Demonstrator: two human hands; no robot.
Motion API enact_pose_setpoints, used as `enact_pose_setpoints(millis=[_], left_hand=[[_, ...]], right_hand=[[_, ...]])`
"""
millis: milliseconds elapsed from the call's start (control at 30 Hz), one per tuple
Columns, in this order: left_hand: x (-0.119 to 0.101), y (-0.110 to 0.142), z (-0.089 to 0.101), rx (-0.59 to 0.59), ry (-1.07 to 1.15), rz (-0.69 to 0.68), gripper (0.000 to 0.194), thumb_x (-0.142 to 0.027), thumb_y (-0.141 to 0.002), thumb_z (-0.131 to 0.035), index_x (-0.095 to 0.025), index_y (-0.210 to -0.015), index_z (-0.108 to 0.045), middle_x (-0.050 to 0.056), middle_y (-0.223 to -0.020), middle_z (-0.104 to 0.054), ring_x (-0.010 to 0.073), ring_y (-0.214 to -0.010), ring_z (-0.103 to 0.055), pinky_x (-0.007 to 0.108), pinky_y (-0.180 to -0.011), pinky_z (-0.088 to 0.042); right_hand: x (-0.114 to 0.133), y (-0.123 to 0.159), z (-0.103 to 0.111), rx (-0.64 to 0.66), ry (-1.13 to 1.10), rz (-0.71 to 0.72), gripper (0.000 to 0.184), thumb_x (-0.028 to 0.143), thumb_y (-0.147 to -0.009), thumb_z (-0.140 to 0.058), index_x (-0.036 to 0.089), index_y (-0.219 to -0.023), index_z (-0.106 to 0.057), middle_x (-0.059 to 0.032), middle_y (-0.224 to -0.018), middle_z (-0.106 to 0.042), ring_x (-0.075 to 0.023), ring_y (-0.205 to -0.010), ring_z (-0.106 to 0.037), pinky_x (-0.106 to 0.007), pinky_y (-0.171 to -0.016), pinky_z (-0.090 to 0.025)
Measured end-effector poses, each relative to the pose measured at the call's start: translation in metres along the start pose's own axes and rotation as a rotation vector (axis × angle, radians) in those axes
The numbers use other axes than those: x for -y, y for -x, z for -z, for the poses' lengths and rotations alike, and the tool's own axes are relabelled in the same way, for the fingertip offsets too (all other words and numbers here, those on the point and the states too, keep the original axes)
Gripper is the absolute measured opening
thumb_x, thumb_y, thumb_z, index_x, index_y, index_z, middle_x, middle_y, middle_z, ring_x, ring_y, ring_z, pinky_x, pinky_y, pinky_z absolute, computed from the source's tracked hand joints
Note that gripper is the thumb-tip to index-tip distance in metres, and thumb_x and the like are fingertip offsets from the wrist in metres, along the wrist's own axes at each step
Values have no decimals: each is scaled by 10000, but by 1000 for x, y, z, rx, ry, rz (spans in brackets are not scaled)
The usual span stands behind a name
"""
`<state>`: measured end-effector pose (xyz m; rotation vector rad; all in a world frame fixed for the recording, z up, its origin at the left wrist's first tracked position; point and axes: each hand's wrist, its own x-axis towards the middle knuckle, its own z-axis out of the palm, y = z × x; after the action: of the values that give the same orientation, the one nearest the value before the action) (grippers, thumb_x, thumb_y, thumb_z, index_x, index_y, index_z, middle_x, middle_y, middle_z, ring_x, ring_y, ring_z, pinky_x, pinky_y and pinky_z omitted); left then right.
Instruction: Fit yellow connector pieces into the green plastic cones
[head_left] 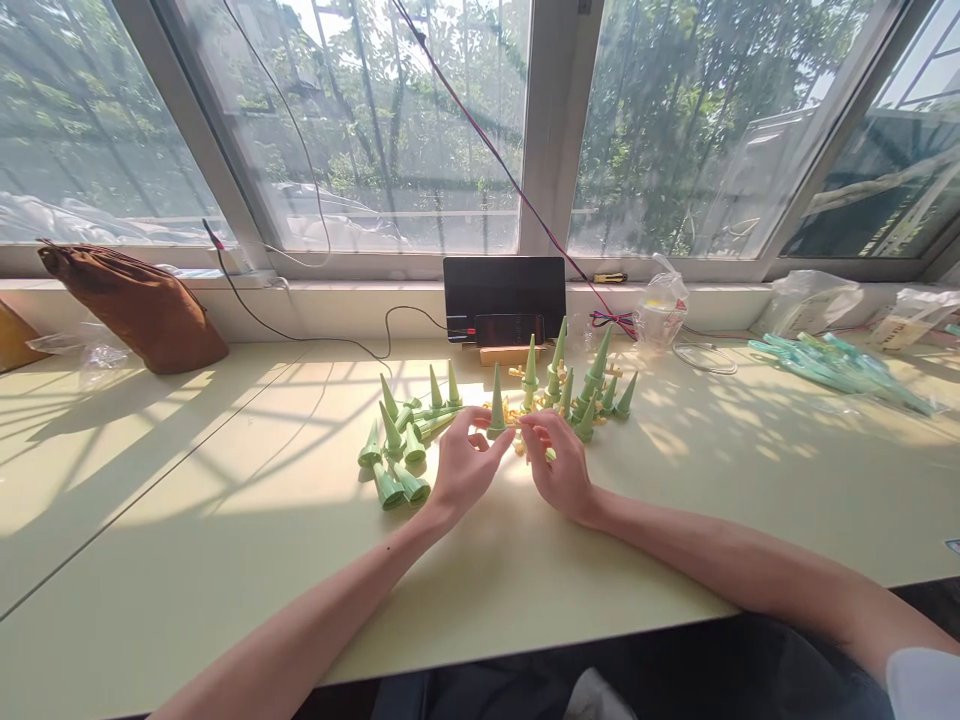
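My left hand (469, 465) is closed around the base of a green cone (496, 402), which stands point up between thumb and fingers. Close on its right, my right hand (556, 462) pinches a small yellowish piece (519, 424) at the cone's lower edge; the piece is too small to make out well. Several loose green cones (391, 432) stand or lie to the left of my left hand. Behind and right of my right hand, several green cones (594, 375) stand with yellow pieces at their bases. More small yellow pieces lie between my hands, partly hidden by them.
A phone (510, 330) leans on a wooden stand (510, 355) before a dark tablet (504, 285). A brown drawstring bag (142, 310) lies at the left. A plastic cup (661, 308) and teal plastic strips (840, 368) are on the right. Cables run along the windowsill.
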<state>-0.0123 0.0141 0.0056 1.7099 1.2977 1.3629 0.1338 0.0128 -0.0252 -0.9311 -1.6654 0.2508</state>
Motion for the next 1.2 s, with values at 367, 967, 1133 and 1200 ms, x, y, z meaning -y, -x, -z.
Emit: enact_pose_setpoints(millis=[367,967,1133,1200], left_hand=[[2,2,-1,30,-81,-78,188,-320,-761,-662,-195,-867,-570,-1,-882,-563,59,-517,-479,217,-498,-423],[-1,2,0,-75,-262,-193,192,-307,-757,-667,-204,-804,-512,-34,-738,-503,74,-516,-426,227,-503,-378],[0,2,0,-78,-331,-237,275,-284,-752,-669,-203,-726,-407,-59,-653,-422,75,-511,-352,227,-498,-316],[0,2,1,-73,-354,-246,296,-280,-755,-664,-204,-713,-381,-63,-631,-399,79,-519,-340,226,-498,-302]], right_hand=[[0,-1,0,42,38,1,180,301,-982,-403,200,-999,-550,-40,-888,-590,-114,-666,-577,-241,-591,-476],[-2,0,-3,-29,-24,25,96,227,-945,-474,205,-959,-567,-25,-851,-614,-122,-671,-589,-239,-574,-468],[-5,1,-4,-21,1,33,90,232,-931,-492,201,-905,-572,-10,-766,-629,-120,-633,-583,-234,-565,-460],[-5,1,-4,-15,3,39,93,235,-928,-495,199,-890,-572,-11,-753,-637,-118,-617,-579,-232,-558,-456]])
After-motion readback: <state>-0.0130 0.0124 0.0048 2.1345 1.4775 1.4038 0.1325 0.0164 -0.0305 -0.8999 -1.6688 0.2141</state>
